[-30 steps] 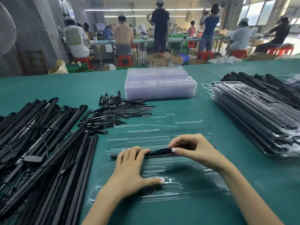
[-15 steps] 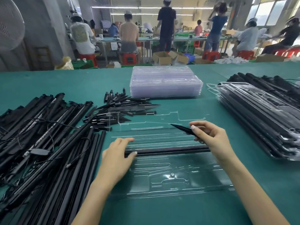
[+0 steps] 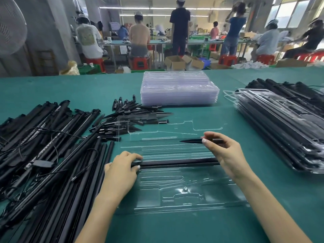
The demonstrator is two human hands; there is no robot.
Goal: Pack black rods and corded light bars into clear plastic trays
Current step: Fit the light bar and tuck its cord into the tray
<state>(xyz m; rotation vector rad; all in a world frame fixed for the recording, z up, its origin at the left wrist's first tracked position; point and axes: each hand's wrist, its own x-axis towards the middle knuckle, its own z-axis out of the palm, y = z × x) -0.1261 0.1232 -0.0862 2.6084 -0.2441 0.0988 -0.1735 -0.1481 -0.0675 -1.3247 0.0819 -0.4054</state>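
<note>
Rod in tray: one long black rod (image 3: 177, 162) lies in a groove across the middle of the open clear tray (image 3: 184, 195), long axis left to right, parallel to the desk's near edge.
Open tray: one, flat on the green desk (image 3: 175, 228) near the near edge, between the two hands.
Left hand: the left hand (image 3: 121, 171) has its fingers curled over the rod's left end, thumb against its near side, gripping it.
Right hand: the right hand (image 3: 226, 153) pinches one short black spike (image 3: 192, 141) between thumb and fingertips; the heel of the hand lies over the rod's right end.
Spike: held over the tray's far half, long axis left to right, sharp tip pointing left.
Loose spikes: a heap of short spikes (image 3: 129, 118), too many to count, beyond the tray's far left corner.
Light bars: a big pile of light bars and rods (image 3: 45, 146) with cords along the desk's left edge, uncountable.
Empty trays: one stack of clear trays (image 3: 178, 90) toward the far edge.
Packed trays: one stack of filled trays (image 3: 284, 127) at the right edge; the count is unclear.
</note>
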